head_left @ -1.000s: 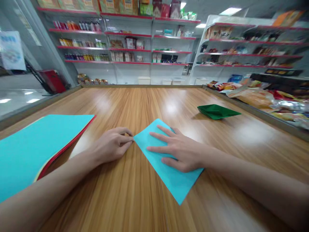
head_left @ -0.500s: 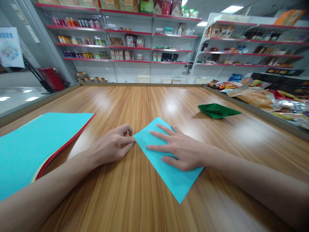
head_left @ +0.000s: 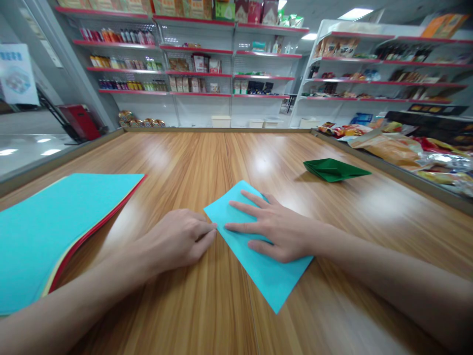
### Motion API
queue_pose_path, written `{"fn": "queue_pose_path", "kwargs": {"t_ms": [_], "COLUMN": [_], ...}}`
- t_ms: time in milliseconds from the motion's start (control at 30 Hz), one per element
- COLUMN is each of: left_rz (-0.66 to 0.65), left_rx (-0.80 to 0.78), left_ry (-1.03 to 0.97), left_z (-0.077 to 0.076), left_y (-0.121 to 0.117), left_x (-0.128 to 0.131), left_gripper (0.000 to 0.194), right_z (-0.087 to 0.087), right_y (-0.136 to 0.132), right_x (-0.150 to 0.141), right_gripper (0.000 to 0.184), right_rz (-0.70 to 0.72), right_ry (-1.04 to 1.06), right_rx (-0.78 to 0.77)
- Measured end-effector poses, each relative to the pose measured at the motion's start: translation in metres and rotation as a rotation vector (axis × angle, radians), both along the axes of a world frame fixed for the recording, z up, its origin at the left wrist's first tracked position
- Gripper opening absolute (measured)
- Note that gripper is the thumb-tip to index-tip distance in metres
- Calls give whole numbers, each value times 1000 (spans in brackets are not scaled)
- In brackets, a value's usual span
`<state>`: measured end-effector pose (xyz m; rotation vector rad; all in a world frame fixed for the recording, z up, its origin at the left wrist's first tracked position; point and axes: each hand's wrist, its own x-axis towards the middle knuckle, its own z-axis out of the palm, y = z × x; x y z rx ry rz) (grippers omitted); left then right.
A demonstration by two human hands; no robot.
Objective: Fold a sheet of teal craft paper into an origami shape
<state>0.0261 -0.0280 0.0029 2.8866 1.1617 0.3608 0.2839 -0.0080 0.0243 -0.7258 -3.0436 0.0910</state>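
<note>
A sheet of light-blue paper (head_left: pixel 266 281) lies on the wooden table, set at a slant with one corner toward me. My right hand (head_left: pixel 275 227) rests flat on it, fingers spread, pressing it down. At the paper's left edge, my left hand (head_left: pixel 185 236) is closed, its thumb and forefinger tips pinched together on the edge a little below the left corner. The other left fingers are curled under and mostly hidden. A folded green paper boat (head_left: pixel 336 170) sits apart, beyond my right hand.
To the left lies a stack of coloured paper (head_left: pixel 74 212), light blue on top with yellow and red edges below. Packaged snacks (head_left: pixel 399 148) fill a bin past the table's right rim. Stocked shelves (head_left: pixel 199 74) stand behind the table.
My left hand has slid from the paper's left corner along its edge, toward me and slightly right, its fingers more tucked in. My right hand stays in place on the paper.
</note>
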Motion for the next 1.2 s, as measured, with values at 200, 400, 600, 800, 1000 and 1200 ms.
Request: {"fn": "queue_pose_path", "kwargs": {"t_ms": [200, 400, 600, 800, 1000, 1200], "left_rz": [37, 77, 25, 140, 565, 526], "left_rx": [10, -66, 36, 38, -25, 47], "left_ry": [-104, -158, -281, -273, -242, -319], "left_z": [4, 4, -5, -11, -18, -13], "left_y": [4, 4, 22, 35, 44, 33], "left_x": [-5, -4, -24, -32, -28, -23], "left_gripper": [29, 38, 35, 24, 34, 18], "right_z": [0, -1, 0, 0, 0, -1], "right_y": [1, 1, 1, 1, 2, 2], "right_x": [-2, -1, 0, 0, -1, 1], "right_gripper": [52, 52, 50, 50, 51, 49], "right_rz": [17, 10, -10, -15, 3, 6], "right_ry": [13, 16, -9, -14, -16, 13], "right_rx": [5, -5, -21, -18, -15, -6]}}
